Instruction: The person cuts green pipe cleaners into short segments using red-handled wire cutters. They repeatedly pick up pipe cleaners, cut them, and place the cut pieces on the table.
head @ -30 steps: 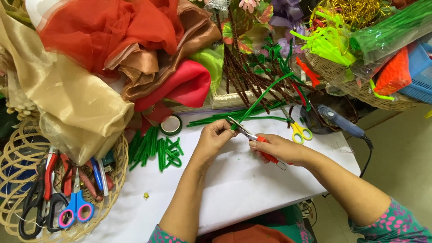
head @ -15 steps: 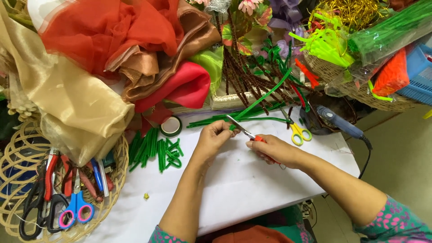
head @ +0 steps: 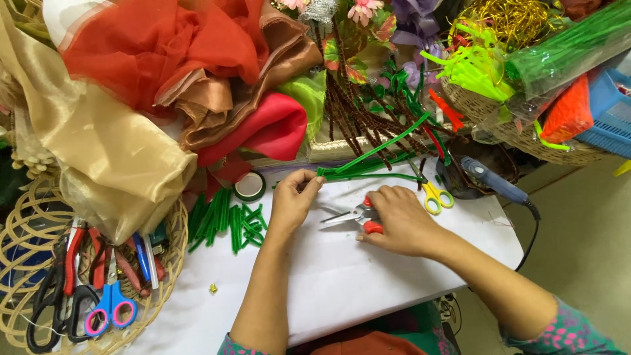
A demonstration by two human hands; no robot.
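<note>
My left hand [head: 294, 197] pinches the near ends of several long green pipe cleaners [head: 374, 164] that lie across the white table [head: 368, 276]. My right hand [head: 401, 220] rests on red-handled snips [head: 355, 215], pressing them flat on the table with the blades pointing left. A pile of short cut green pieces [head: 227, 219] lies to the left of my left hand.
Green floral tape roll [head: 250, 187] sits by the cut pieces. Yellow-handled scissors [head: 432, 194] and a blue glue gun [head: 490, 179] lie right. A wicker basket [head: 26, 263] of scissors stands at left; fabrics, brown stems and baskets of craft goods crowd the back.
My right hand has lowered the snips from the pipe cleaner ends down onto the table. My left hand still holds the green ends.
</note>
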